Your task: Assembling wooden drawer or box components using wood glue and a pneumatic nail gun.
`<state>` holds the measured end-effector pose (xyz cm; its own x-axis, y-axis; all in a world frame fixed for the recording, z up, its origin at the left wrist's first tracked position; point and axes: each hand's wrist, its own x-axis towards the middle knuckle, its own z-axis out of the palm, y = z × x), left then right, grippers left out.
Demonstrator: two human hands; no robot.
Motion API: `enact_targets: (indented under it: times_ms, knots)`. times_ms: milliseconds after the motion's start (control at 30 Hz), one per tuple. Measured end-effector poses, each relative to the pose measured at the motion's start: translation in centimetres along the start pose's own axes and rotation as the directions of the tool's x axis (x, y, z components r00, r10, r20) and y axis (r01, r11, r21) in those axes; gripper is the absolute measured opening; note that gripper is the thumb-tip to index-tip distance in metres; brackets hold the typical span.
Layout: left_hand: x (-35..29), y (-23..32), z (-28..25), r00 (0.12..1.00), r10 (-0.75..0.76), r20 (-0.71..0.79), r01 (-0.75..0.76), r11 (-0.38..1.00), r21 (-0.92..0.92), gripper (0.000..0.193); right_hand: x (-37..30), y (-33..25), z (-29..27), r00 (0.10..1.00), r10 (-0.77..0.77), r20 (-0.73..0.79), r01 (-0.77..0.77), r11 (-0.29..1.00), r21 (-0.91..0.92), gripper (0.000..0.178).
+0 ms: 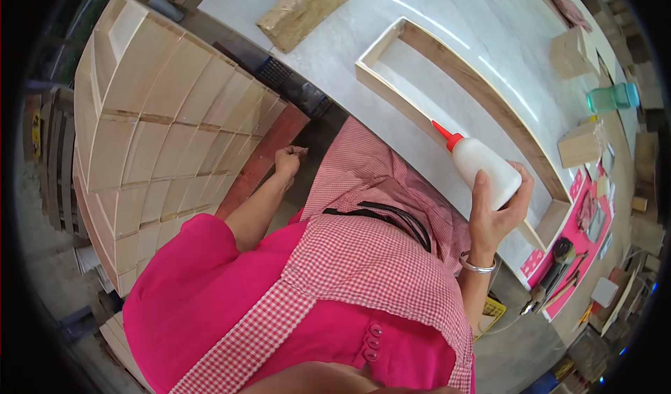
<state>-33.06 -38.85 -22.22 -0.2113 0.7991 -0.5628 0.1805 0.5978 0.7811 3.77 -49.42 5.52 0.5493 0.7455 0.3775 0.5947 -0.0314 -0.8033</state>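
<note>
Pale wood fills most of what we see: a tall stack of flat wooden boxes (161, 128) rises at our left, its rows of light panels bending with the lens; beside it a reddish board (269, 153) leans at the stack's foot. Next in size comes the white worktable (482, 23), on which lies a long rectangular wooden frame (489, 100), open in the middle, its near long side towards us; a rough slab of wood (304, 8) lies at the table's far left edge, and small wooden blocks (572, 53) sit towards the far right, with a teal plastic bottle (613, 97) lying beyond them. We wear a bright pink garment with a red-and-white checked apron (370, 254) over it. Our right hand (498, 216) is closed around a white glue bottle (482, 167) with a red nozzle; the bottle is held over the frame's near long side, its nozzle slanting up and to the left; a silver bangle (477, 266) circles that wrist. Our left hand (288, 160) is loosely curled shut, well apart from the bottle, down near the reddish board; whether it holds anything we cannot tell.
</note>
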Motion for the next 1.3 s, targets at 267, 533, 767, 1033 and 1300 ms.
enact_targets:
  times_ms: [267, 533, 767, 1033, 1300]
  knots:
    - [0.8, -0.1, 0.9, 0.999, 0.007, 0.046, -0.004, 0.998, -0.057, 0.015, -2.8, 1.3, -4.5, 0.994, 0.062, -0.095, -0.069, 0.995, -0.067, 0.042]
    - [2.1, -0.6, 1.6, 0.992, 0.001, 0.128, 0.018, 0.989, -0.149, 0.02, -5.3, 2.9, -8.2, 0.969, 0.094, -0.226, -0.131, 0.979, -0.154, 0.042]
    - [2.8, -1.1, 2.4, 0.99, -0.029, 0.14, 0.058, 0.977, -0.206, 0.019, -5.5, 3.1, -8.3, 0.916, 0.289, -0.279, -0.297, 0.955, 0.015, 0.042]
    - [1.5, 0.0, 2.5, 0.991, -0.063, 0.118, 0.082, 0.983, -0.166, 0.018, -3.4, 2.2, -5.4, 0.972, 0.164, -0.166, -0.161, 0.987, 0.027, 0.049]
    - [1.3, -0.9, 1.3, 0.99, -0.108, 0.088, 0.112, 0.993, -0.044, 0.016, -4.7, 3.3, -10.1, 0.977, 0.079, -0.198, -0.115, 0.978, -0.176, 0.042]
